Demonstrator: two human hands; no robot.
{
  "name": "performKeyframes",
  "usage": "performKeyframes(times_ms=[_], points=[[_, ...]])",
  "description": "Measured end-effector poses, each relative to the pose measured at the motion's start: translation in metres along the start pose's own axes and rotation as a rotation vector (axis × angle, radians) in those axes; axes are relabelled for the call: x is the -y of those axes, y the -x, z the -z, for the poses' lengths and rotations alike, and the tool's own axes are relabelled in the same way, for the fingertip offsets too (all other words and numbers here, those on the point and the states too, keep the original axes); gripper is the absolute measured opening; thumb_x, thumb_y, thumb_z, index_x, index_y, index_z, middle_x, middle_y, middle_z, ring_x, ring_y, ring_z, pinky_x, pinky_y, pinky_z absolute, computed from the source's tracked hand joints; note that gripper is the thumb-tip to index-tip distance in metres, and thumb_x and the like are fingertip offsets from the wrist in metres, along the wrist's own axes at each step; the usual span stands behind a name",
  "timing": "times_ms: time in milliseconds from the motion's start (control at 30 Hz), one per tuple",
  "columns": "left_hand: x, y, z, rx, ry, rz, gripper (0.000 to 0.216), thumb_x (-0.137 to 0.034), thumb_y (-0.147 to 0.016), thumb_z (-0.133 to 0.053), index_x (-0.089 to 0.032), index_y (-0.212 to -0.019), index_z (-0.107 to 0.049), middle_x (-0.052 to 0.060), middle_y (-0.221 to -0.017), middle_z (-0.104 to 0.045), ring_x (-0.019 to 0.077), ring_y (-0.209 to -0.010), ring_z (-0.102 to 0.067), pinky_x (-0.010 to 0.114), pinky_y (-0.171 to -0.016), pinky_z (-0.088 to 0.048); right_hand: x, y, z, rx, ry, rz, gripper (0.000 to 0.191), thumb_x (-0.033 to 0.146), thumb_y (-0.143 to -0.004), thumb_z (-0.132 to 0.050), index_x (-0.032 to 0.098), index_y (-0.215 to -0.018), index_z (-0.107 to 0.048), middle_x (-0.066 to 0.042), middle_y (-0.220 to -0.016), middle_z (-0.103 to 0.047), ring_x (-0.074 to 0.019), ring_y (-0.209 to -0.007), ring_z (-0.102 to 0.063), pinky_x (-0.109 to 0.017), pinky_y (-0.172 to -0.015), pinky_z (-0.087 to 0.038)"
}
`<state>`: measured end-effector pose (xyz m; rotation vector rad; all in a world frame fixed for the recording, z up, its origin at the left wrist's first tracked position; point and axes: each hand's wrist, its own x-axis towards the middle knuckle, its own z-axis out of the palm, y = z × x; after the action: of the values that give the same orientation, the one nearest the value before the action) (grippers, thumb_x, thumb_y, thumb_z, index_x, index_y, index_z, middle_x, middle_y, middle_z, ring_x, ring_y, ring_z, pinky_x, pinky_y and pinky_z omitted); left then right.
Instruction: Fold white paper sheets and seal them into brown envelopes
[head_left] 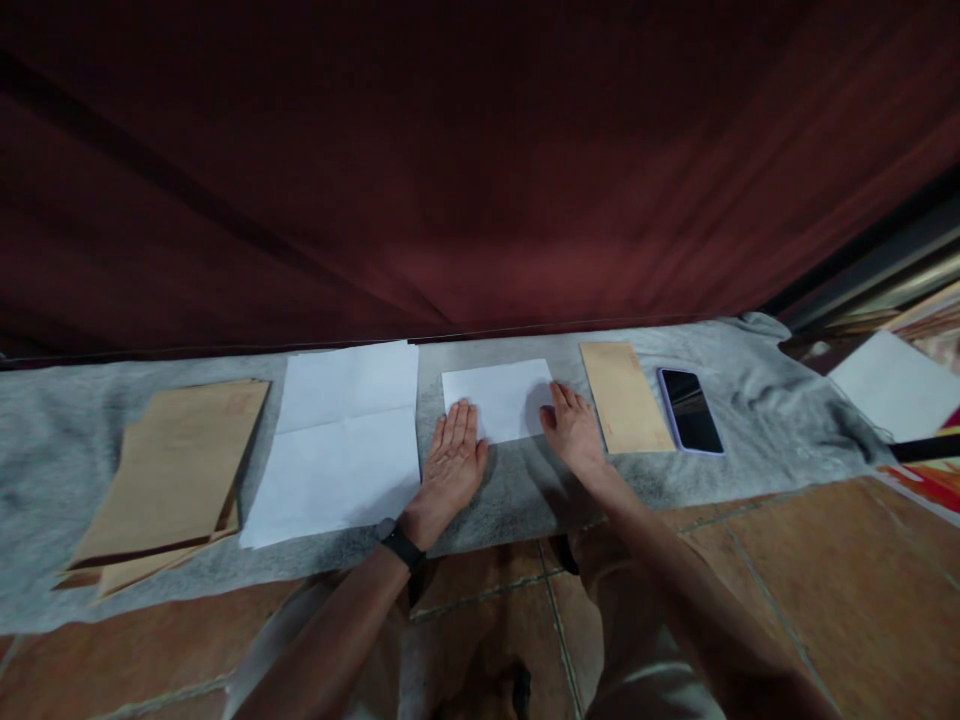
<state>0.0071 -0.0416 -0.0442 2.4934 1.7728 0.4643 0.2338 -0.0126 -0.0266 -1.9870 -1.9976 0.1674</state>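
Observation:
A folded white sheet (501, 395) lies on the grey cloth (525, 490) in front of me. My left hand (450, 465) rests flat and open, fingertips on the sheet's lower left edge; a black band is on that wrist. My right hand (574, 428) lies flat with fingers stretched out, touching the sheet's right edge. Just right of that hand lies a single brown envelope (624, 396). A dark phone (690, 410) lies beside the envelope.
A stack of white paper (341, 440) lies left of my left hand, and a pile of brown envelopes (169, 470) further left. A dark red curtain (450, 170) hangs behind the cloth. Another white sheet (896, 385) lies at far right. Brown floor tiles (825, 560) are below.

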Motion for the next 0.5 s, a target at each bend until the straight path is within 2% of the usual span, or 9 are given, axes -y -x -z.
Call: performKeyframes(times_ms=[100,200,500], points=[[0.002,0.000,0.001,0.018,-0.013,-0.009,0.058,-0.028,-0.102,-0.032,-0.005,-0.155,-0.029,0.019,-0.162,-0.033,0.0265,-0.153,-0.024,0.049,-0.125,-0.026,-0.001,-0.003,0.011,0.028,-0.030,-0.081,0.052,0.030,-0.098,-0.041,0.012,-0.146,-0.048,-0.018,-0.131,-0.064,-0.0309,-0.115,-0.062,-0.042,-0.098,-0.048],[0.003,0.000,0.003,0.028,-0.012,-0.020,0.059,-0.029,-0.101,-0.032,-0.006,-0.156,-0.029,0.018,-0.162,-0.033,0.0267,-0.153,-0.024,0.049,-0.125,-0.027,-0.003,-0.005,0.017,0.064,-0.035,-0.181,0.048,0.033,-0.098,-0.043,0.018,-0.143,-0.051,-0.015,-0.121,-0.067,-0.0279,-0.102,-0.069,-0.037,-0.085,-0.052],[0.005,0.001,0.007,0.052,-0.014,-0.037,0.057,-0.026,-0.100,-0.034,-0.008,-0.154,-0.034,0.017,-0.162,-0.033,0.0283,-0.153,-0.026,0.050,-0.124,-0.028,-0.018,-0.005,0.016,0.183,-0.081,-0.229,0.032,0.028,-0.094,-0.055,0.021,-0.125,-0.060,-0.008,-0.102,-0.076,-0.0231,-0.093,-0.072,-0.030,-0.078,-0.051]])
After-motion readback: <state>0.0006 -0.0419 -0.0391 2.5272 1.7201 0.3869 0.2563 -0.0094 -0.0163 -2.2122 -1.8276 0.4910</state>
